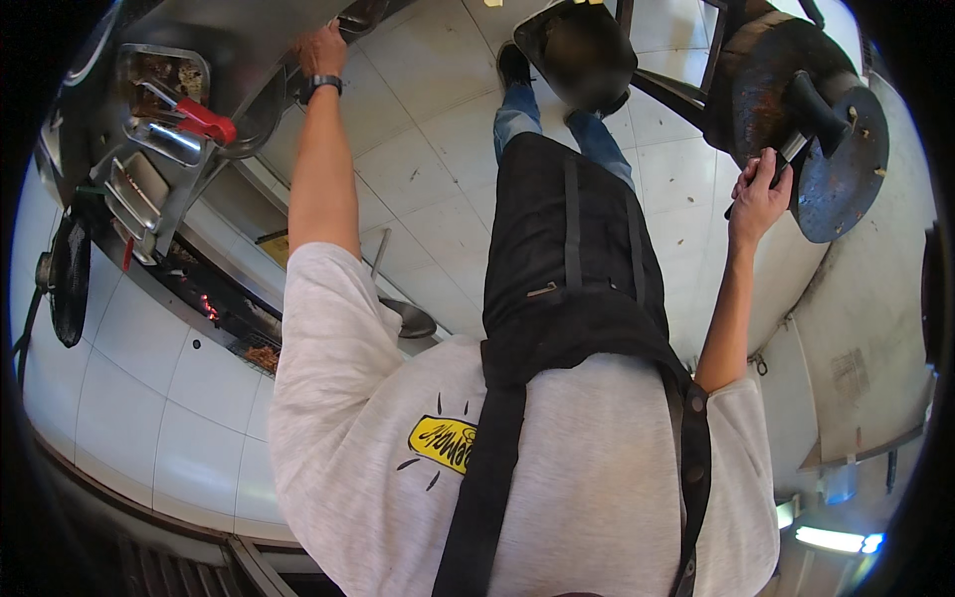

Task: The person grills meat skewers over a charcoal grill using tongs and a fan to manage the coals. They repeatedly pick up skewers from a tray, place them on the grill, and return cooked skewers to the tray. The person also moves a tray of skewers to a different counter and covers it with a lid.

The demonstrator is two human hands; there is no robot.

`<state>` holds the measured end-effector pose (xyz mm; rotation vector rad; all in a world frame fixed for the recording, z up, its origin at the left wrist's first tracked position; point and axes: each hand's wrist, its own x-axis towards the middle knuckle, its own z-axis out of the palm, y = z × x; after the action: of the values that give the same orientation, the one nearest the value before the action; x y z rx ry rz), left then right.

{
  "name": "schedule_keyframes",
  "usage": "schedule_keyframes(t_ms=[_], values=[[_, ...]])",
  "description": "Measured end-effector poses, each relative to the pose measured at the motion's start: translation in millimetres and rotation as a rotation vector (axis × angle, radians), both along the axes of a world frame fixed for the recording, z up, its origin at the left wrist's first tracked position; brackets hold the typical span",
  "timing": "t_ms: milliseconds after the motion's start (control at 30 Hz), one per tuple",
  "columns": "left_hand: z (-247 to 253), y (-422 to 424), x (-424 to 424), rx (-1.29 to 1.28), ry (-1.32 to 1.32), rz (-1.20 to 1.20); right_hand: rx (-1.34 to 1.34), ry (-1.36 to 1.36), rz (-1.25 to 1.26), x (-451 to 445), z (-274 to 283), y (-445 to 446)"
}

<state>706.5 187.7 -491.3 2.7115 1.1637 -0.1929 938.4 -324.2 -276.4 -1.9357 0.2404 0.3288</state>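
Observation:
My left hand (325,49), with a dark watch at the wrist, is at the edge of a steel counter (246,37). Its fingers curl beside a dark metal vessel (364,16); whether they grip it, I cannot tell. At the right, my right hand (761,190) is closed around the black handle of a broad-headed tool (817,112), possibly a cleaver. A metal collar shows between handle and dark head. Below that head is a round grey-blue surface (843,183) with food scraps, against a thick round wooden block (746,89) on a dark stand.
Steel trays of food (168,71) and a red-handled utensil (205,121) are on the left counter. Nearby, a charcoal trough (209,306) glows, with meat (262,357) on a grate. A black bin (586,56) stands by my feet. A ladle (409,319) is low at left.

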Motion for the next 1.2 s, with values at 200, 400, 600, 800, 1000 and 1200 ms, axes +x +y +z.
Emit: schedule_keyframes(t_ms=[200,400,600,800,1000,1200], values=[[53.9,-61.9,-24.5,-0.169,-0.178,0.317,0.06,-0.02,0.036,6.8,11.9,6.0],[85.9,-180.7,-51.7,-0.361,-0.356,0.492,0.128,-0.013,-0.002,5.8,12.8,-7.2],[147.1,-342.9,19.7,-0.721,-0.543,0.351,0.047,-0.051,0.049,10.2,18.2,-22.6],[160.9,-386.3,141.6,-0.881,-0.666,-0.008,-0.114,-0.134,0.13,16.9,26.4,-51.2],[131.0,-390.1,187.2,-1.166,-0.494,-0.055,-0.325,-0.239,0.233,17.9,22.1,-62.4],[141.3,-387.3,192.5,-1.675,-0.397,0.349,-0.52,-0.238,0.414,22.7,-5.3,-64.6]])
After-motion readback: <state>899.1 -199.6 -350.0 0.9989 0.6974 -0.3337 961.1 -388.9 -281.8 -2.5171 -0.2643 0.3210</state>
